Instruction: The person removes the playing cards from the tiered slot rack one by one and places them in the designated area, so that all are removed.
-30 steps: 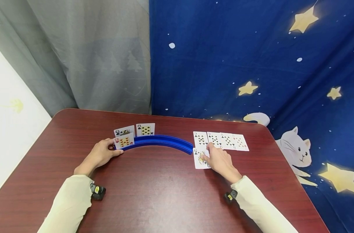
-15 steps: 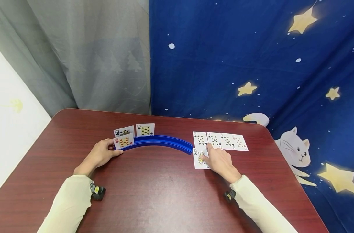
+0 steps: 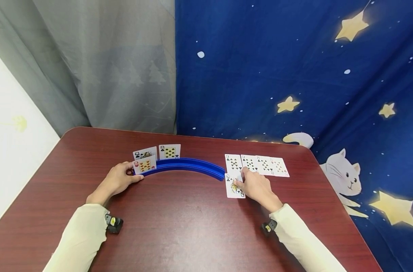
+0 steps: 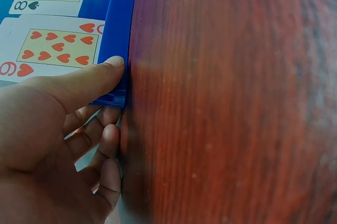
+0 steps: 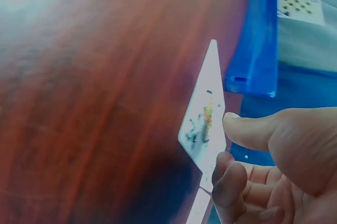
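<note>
My left hand grips the left end of a curved blue card holder; in the left wrist view the thumb lies along its front and the fingers sit behind. A nine of hearts stands in the holder beside that thumb. Behind it are an eight of spades and a black queen. Just past the holder's right end, my right hand pinches a black queen card at its right side. The right wrist view shows thumb and fingertips at this card's edge.
Above the right hand, several cards lie face up in an overlapping row, from a black nine to a red eight. They rest on a reddish-brown table. Grey and blue curtains hang behind its far edge.
</note>
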